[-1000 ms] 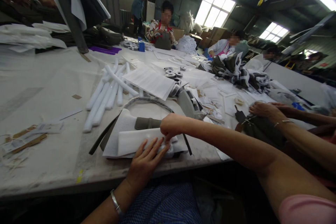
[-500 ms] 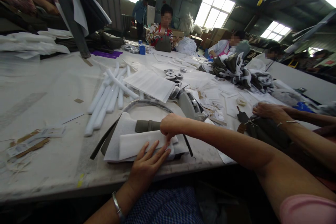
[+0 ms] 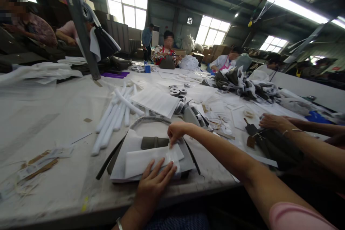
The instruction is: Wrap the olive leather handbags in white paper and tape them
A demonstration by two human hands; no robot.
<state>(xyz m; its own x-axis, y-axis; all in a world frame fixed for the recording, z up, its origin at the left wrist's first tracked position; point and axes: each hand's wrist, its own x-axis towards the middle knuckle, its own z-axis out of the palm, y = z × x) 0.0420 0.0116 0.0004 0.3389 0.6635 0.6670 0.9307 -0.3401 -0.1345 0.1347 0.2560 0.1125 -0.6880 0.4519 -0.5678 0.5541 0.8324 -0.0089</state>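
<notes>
A dark olive handbag (image 3: 155,143) lies on the table in front of me, its wrapped handle arching away from me. White foam sheet (image 3: 121,167) covers most of its front, and a folded white foam piece (image 3: 145,160) rests on top. My left hand (image 3: 155,179) is spread flat, fingertips pressing the lower edge of that piece. At its right end runs a shiny clear strip that looks like tape (image 3: 174,156). My right hand (image 3: 176,133) is closed in a pinch at the upper end of this strip; the fingertips are partly hidden.
Beyond the bag stands a grey tape dispenser (image 3: 192,115), with tape rolls (image 3: 175,92) behind it. White foam tubes (image 3: 107,125) lie to the left, cardboard tags (image 3: 40,165) farther left. A co-worker's hands (image 3: 277,122) handle a dark bag on the right.
My right hand has moved up and away from my left fingers, leaving more of the clear strip in sight. My left hand stays flat on the foam. The camera view has tilted upward.
</notes>
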